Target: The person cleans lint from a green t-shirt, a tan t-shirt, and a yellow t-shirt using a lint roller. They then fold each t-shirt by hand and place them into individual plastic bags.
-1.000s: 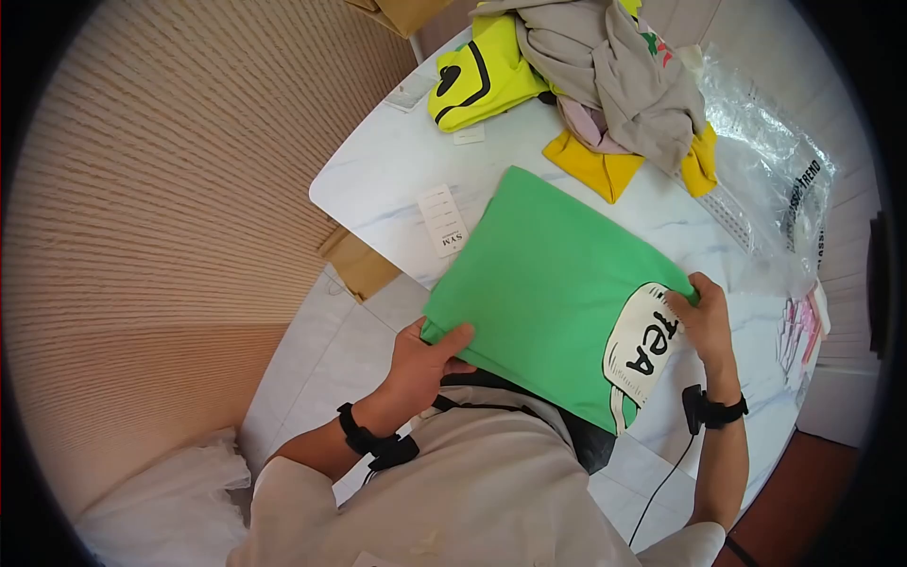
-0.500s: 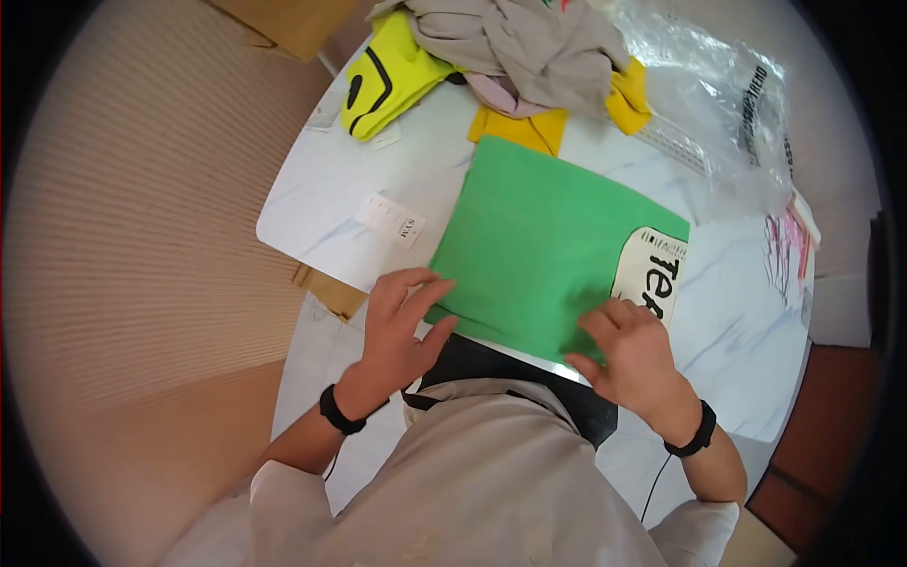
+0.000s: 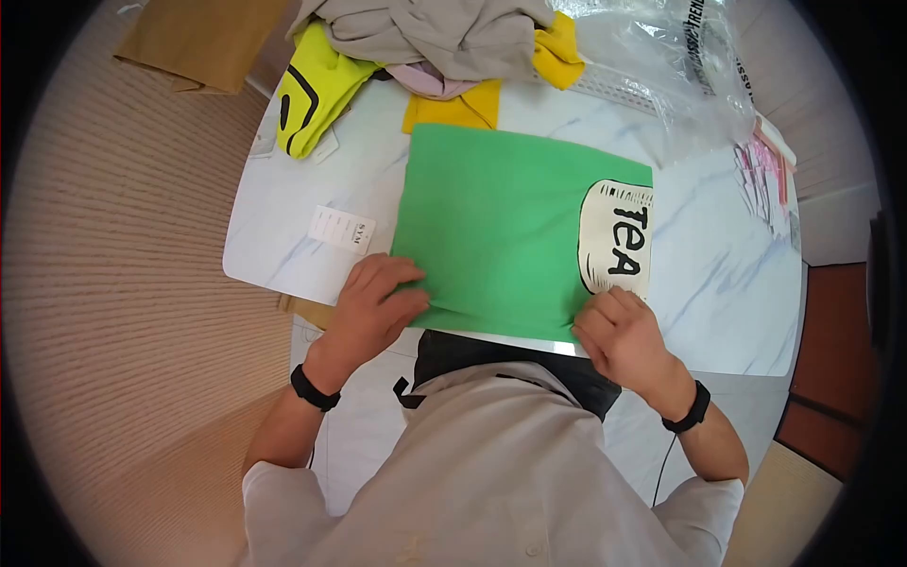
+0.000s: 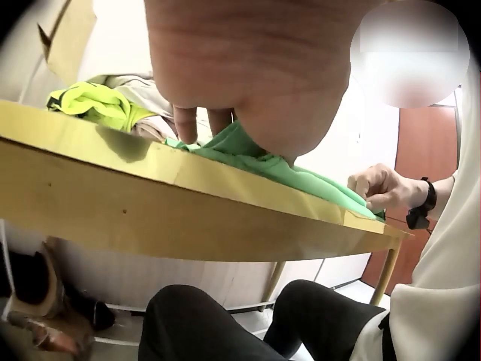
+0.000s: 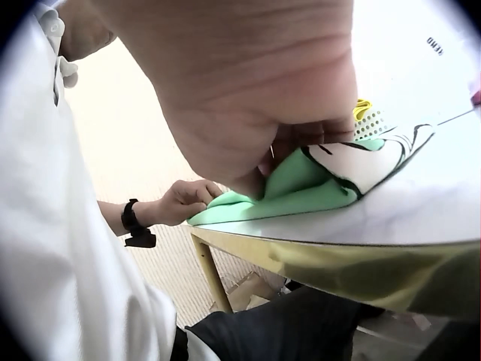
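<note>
A folded green garment (image 3: 501,227) lies flat on the marble-patterned table, its cream patch (image 3: 605,231) lettered "TEA" at the right side. My left hand (image 3: 373,302) pinches the garment's near left corner, fingers on top. At the near edge, just below the patch, my right hand (image 3: 624,340) pinches the cloth between thumb and curled fingers. The right wrist view shows the green cloth (image 5: 301,184) raised in a fold there. In the left wrist view, cloth (image 4: 237,143) bunches up between the left thumb and fingers.
A white tag (image 3: 342,229) lies left of the garment. Beyond are a grey garment (image 3: 444,38), a neon-yellow one (image 3: 321,90), yellow cloth (image 3: 453,106) and a clear plastic bag (image 3: 661,76). Pink-and-white items (image 3: 763,175) sit at the right edge; brown paper (image 3: 203,42) is far left.
The garment, earlier held up at its sides, now rests squarer on the table. The right hand moved from its right side to the near edge; both hands have gone from loose to pinching.
</note>
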`<state>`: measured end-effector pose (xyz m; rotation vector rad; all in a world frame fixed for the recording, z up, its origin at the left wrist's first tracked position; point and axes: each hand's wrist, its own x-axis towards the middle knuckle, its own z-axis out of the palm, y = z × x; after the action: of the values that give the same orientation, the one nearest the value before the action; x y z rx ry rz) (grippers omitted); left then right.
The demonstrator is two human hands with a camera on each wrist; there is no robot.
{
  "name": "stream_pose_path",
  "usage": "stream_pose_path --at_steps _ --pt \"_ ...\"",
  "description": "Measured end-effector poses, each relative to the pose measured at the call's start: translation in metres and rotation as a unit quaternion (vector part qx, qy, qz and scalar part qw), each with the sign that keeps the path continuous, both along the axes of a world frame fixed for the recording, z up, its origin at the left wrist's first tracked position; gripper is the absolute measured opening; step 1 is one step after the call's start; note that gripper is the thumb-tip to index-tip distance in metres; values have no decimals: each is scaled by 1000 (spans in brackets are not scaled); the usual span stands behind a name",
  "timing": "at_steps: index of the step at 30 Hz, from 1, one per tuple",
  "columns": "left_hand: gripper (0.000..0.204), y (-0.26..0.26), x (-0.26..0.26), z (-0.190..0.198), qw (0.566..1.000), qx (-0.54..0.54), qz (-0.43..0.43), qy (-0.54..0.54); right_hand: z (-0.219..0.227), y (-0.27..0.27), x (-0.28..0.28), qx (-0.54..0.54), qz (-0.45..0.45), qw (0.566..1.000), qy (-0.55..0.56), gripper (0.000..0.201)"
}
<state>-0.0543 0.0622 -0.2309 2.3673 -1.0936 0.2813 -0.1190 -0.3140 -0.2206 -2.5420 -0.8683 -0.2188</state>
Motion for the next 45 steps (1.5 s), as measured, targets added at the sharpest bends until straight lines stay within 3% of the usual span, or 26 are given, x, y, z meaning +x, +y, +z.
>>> stream_pose_path --at_steps 5,8,11,13,19,23,25,27,28,30,32,35,38,45 --pt "25 -2 -11 9 999 -23 0 -22 15 -13 -4 -14 30 993 -117 21" --pt "27 1 -18 -1 1000 -21 -15 -13 3 -25 -10 -86 73 988 -104 20" --pt "31 -2 -20 -13 1000 -28 3 0 1 -21 -10 -34 56 996 -62 19" --pt "35 -6 -24 -9 998 -54 38 5 1 -26 -15 -54 39 996 -54 19" --pt "41 3 -20 -12 999 -22 -10 -22 11 -48 -24 -85 56 994 -36 20" --pt "36 20 -27 6 996 3 59 62 9 -67 -41 -60 72 994 48 20" --pt "33 35 -27 9 992 -13 93 89 19 -74 -30 -39 45 998 35 17" --pt "39 15 -4 35 984 -43 119 128 43 -63 -2 13 -12 999 28 15" --pt "42 2 15 45 979 -58 132 145 53 -52 11 -17 -90 996 13 19" --pt "52 -21 54 38 988 -88 54 117 63 -34 45 -12 -73 997 22 51" --pt "61 -46 89 32 999 -25 -13 43 55 -28 77 -27 -50 998 5 64" --pt "68 -69 134 11 994 85 -36 55 17 -35 107 -101 -64 993 16 72" --pt "77 -72 157 -6 971 234 32 36 -20 -72 117 -172 -109 979 30 75" --pt "86 -66 161 -24 966 245 48 -64 -29 -102 96 -163 -206 964 36 80"
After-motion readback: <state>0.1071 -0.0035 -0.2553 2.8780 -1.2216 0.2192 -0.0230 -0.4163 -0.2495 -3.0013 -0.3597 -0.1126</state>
